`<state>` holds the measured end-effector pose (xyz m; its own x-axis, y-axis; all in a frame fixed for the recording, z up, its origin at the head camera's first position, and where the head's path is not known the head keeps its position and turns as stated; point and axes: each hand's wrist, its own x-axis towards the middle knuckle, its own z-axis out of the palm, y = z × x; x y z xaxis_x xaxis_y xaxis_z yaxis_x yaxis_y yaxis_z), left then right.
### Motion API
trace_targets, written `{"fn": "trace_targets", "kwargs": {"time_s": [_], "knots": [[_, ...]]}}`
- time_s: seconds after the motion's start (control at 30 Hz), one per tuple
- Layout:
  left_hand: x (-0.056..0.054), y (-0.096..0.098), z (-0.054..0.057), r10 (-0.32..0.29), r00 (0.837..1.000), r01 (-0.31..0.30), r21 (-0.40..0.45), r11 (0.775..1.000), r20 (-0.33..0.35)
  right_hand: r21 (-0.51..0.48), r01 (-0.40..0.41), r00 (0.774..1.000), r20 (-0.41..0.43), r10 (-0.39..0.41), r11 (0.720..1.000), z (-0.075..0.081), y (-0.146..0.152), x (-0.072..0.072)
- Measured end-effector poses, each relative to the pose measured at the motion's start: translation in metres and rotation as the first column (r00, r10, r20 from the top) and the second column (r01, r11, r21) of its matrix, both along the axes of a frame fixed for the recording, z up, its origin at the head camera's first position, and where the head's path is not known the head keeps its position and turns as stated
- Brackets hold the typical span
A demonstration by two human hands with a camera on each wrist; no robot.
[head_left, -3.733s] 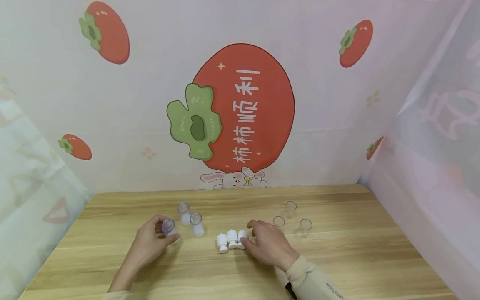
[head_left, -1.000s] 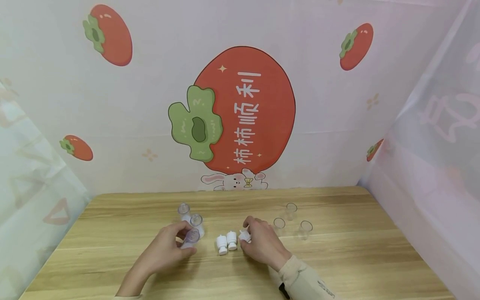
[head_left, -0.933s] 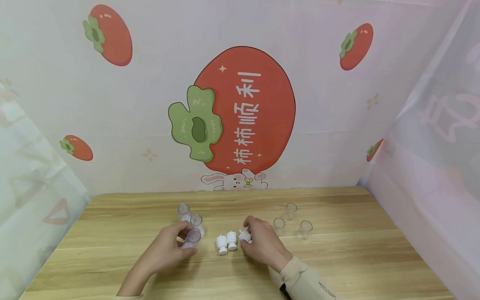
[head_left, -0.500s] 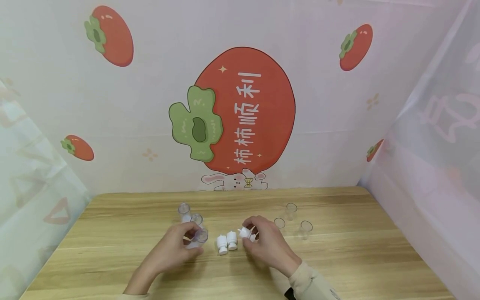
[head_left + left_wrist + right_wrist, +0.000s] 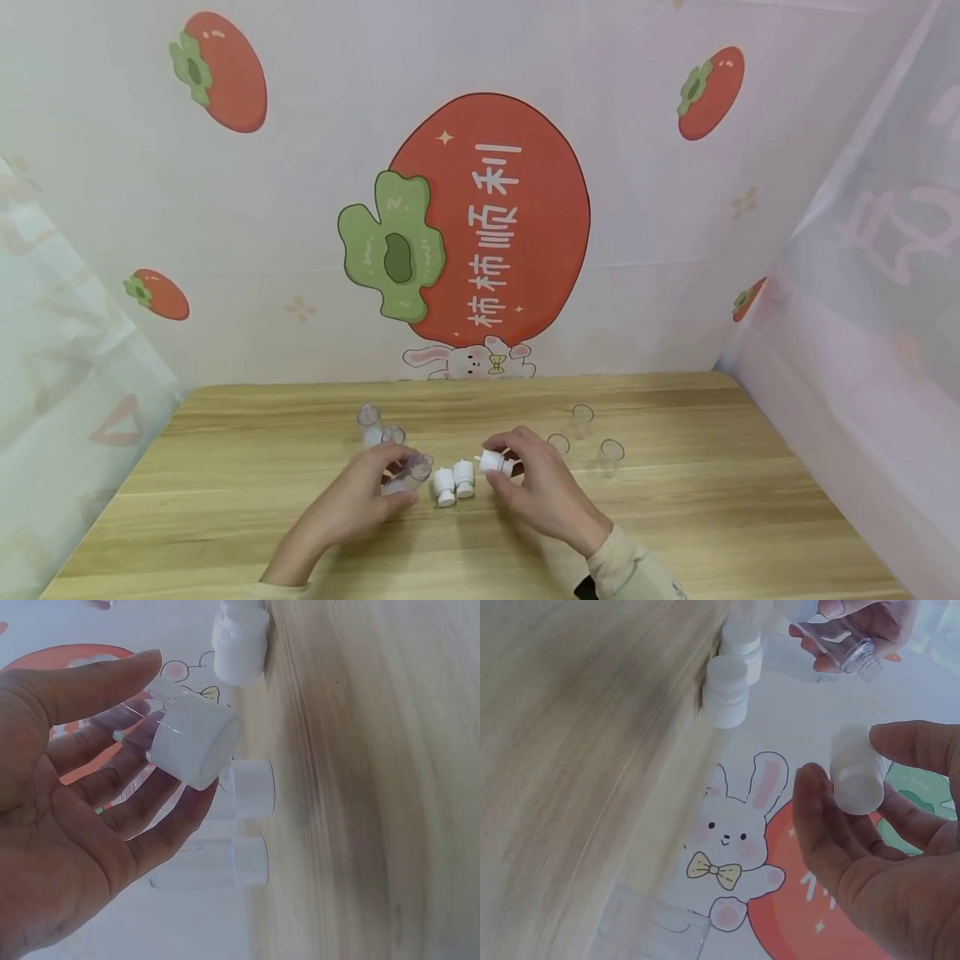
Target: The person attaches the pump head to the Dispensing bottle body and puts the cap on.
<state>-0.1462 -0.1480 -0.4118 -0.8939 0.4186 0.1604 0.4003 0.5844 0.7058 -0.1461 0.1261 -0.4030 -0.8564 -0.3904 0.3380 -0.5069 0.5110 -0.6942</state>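
My left hand (image 5: pixel 360 496) holds a small clear bottle (image 5: pixel 414 472) with a white base, its threaded neck tilted to the right. The left wrist view shows the bottle's white base (image 5: pixel 196 742) resting among the fingers. Pinched between the thumb and fingers of my right hand (image 5: pixel 551 492) is a white pump head (image 5: pixel 492 463), raised and tipped sideways with its small tip toward the bottle. A gap separates bottle and pump head. Between the hands, two more white pump heads (image 5: pixel 444 486) (image 5: pixel 463 478) stand side by side on the table.
Behind my left hand stand two similar clear bottles (image 5: pixel 370 423) (image 5: pixel 393 436) with white bases, one partly hidden. Three clear round-rimmed cups (image 5: pixel 582 421) (image 5: pixel 558 444) (image 5: pixel 612 454) stand behind and right of my right hand. The wooden table (image 5: pixel 675 517) meets a printed cloth backdrop (image 5: pixel 645 292).
My left hand has carried the bottle rightward from the far left and tilted it. My right hand has picked the rightmost pump head out of the row and turned it sideways.
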Motion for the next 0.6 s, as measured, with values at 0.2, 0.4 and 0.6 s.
{"fn": "trace_targets", "kwargs": {"time_s": [0.2,0.4,0.6], "knots": [[-0.0014,0.0042,-0.001,-0.01,1.0,0.01,0.012,1.0,-0.027,-0.03,-0.006,1.0,0.003,0.006,1.0,0.0017,-0.0009,0.0014],[-0.0008,0.0084,-0.0004,-0.012,1.0,0.012,0.046,0.999,-0.016,-0.067,-0.01,1.0,-0.001,0.01,0.998,0.0041,0.0005,0.0025],[0.0011,0.0098,0.0021,-0.006,0.999,0.008,0.039,0.999,-0.045,-0.142,-0.065,0.998,0.012,0.067,0.988,0.0091,0.0013,0.001]]}}
